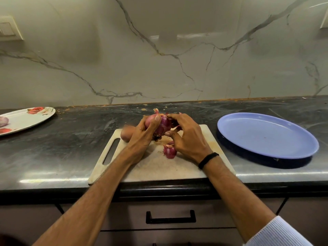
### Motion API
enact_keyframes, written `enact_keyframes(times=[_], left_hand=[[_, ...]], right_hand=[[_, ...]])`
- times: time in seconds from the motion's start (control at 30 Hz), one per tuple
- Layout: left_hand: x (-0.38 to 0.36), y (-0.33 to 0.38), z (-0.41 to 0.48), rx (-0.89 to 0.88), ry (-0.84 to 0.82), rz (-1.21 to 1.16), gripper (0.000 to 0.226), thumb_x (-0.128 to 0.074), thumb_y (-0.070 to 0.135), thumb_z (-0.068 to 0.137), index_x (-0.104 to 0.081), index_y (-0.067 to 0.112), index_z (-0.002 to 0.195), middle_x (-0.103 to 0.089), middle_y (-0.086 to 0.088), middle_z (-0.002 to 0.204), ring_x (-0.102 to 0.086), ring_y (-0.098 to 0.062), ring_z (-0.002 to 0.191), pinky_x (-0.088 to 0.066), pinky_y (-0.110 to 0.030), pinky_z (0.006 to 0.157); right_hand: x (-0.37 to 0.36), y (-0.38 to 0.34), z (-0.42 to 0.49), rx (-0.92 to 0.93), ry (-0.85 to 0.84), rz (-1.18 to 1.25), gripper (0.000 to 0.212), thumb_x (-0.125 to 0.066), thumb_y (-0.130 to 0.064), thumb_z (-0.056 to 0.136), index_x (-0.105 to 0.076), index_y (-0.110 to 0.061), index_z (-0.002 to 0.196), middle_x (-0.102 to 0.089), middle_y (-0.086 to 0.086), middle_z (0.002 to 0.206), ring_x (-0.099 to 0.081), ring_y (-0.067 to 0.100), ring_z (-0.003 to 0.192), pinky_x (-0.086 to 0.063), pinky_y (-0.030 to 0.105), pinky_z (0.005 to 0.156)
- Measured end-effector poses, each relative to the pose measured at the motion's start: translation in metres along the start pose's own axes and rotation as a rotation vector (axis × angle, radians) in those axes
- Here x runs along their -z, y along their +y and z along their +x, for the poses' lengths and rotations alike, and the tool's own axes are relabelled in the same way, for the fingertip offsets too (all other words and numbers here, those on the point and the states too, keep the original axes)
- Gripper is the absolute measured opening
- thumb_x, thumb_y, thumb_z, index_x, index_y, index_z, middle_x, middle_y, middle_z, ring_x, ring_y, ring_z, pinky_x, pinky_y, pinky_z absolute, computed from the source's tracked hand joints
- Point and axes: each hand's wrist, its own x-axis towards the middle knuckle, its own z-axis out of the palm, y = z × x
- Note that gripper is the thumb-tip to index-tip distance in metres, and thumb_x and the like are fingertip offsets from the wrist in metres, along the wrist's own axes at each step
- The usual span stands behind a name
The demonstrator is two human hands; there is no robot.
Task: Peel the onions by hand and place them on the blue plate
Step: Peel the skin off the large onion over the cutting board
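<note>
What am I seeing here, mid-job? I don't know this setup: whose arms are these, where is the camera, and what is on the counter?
There is no machine. One camera worn on a person's head looks down at their two bare hands. The left hand has a red onion in its grip above a cutting board, and the right hand picks at its skin. A purple onion scrap lies on the board. The blue plate to the right holds nothing yet. A flowered plate at far left carries another onion.

No readable text, label, brand, number or sign shows on anything in view.
</note>
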Motion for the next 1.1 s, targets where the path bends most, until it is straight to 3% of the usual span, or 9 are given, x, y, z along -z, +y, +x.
enact_keyframes(times=[0.1,0.2,0.27,0.4,0.5,0.63,0.83,1.0,1.1], left_hand=[[0.0007,-0.0003,-0.0003,-0.001,0.019,0.008,0.102,-0.061,0.091,0.062,-0.054,0.02,0.134,-0.064,-0.011,0.118,-0.07,-0.015,0.097,-0.056,-0.021,0.078],[-0.001,0.0014,-0.0021,0.01,0.019,-0.062,0.073,-0.053,0.072,0.087,-0.057,0.014,0.131,-0.065,-0.02,0.118,-0.07,-0.018,0.093,-0.058,-0.028,0.079],[-0.0014,0.0029,-0.0022,0.019,0.006,-0.092,0.058,-0.046,0.06,0.093,-0.06,0.014,0.125,-0.066,-0.023,0.116,-0.069,-0.02,0.089,-0.06,-0.033,0.083],[-0.0014,0.003,-0.0022,0.035,-0.001,-0.09,0.062,-0.05,0.065,0.095,-0.061,0.011,0.123,-0.068,-0.022,0.109,-0.067,-0.021,0.085,-0.058,-0.035,0.084],[-0.0015,0.0036,-0.0016,0.039,0.004,-0.066,0.064,-0.049,0.064,0.092,-0.061,0.008,0.122,-0.07,-0.018,0.102,-0.067,-0.021,0.081,-0.059,-0.032,0.079],[-0.0023,0.0048,-0.0017,0.031,0.021,-0.065,0.058,-0.046,0.061,0.098,-0.064,0.009,0.117,-0.071,-0.015,0.097,-0.067,-0.022,0.078,-0.057,-0.036,0.079],[-0.0022,0.0049,-0.0027,0.024,0.025,-0.083,0.052,-0.05,0.06,0.092,-0.064,0.015,0.115,-0.073,-0.011,0.096,-0.069,-0.02,0.081,-0.059,-0.035,0.079],[-0.002,0.0061,-0.0037,-0.001,0.013,-0.05,0.066,-0.052,0.067,0.087,-0.061,0.011,0.121,-0.072,-0.014,0.101,-0.068,-0.019,0.079,-0.059,-0.033,0.075],[-0.0027,0.0073,-0.0041,0.007,0.018,-0.049,0.055,-0.048,0.058,0.094,-0.061,0.011,0.119,-0.072,-0.01,0.096,-0.068,-0.019,0.077,-0.059,-0.031,0.073]], right_hand=[[-0.0013,0.0001,0.0012,0.021,0.02,-0.002,0.042,-0.074,-0.011,0.086,-0.059,-0.001,0.124,-0.064,0.013,0.111,-0.061,0.021,0.099,-0.055,0.039,0.09],[-0.0027,0.0003,0.002,0.035,0.053,0.005,0.036,-0.075,-0.01,0.085,-0.062,-0.001,0.118,-0.063,0.013,0.109,-0.062,0.02,0.095,-0.056,0.028,0.085],[-0.0028,-0.0001,0.0025,0.043,0.068,0.006,0.033,-0.075,-0.011,0.086,-0.063,-0.001,0.115,-0.063,0.012,0.108,-0.062,0.018,0.093,-0.054,0.022,0.083],[-0.0033,0.0006,0.003,0.041,0.055,-0.003,0.03,-0.074,-0.011,0.087,-0.063,-0.003,0.114,-0.062,0.011,0.109,-0.058,0.013,0.093,-0.049,0.011,0.084],[-0.0035,0.002,0.0023,0.033,0.049,-0.007,0.02,-0.071,-0.009,0.088,-0.062,-0.006,0.106,-0.056,0.008,0.111,-0.054,0.011,0.096,-0.052,0.017,0.083],[-0.0054,0.002,0.002,0.04,0.047,-0.021,0.011,-0.069,-0.007,0.089,-0.059,-0.007,0.093,-0.05,0.008,0.111,-0.049,0.01,0.097,-0.048,0.015,0.083],[-0.0025,0.0018,0.0026,-0.011,0.031,0.035,0.035,-0.071,-0.011,0.089,-0.057,-0.008,0.12,-0.048,0.009,0.121,-0.052,0.009,0.101,-0.049,0.012,0.083],[-0.0051,0.0042,0.0021,0.002,0.029,-0.007,0.034,-0.071,-0.007,0.089,-0.058,-0.011,0.12,-0.039,0.01,0.13,-0.056,0.016,0.107,-0.055,0.029,0.091],[-0.0052,0.0043,0.0023,0.01,0.061,-0.036,0.025,-0.071,-0.006,0.087,-0.061,-0.01,0.11,-0.037,0.012,0.135,-0.048,0.015,0.114,-0.048,0.023,0.097]])
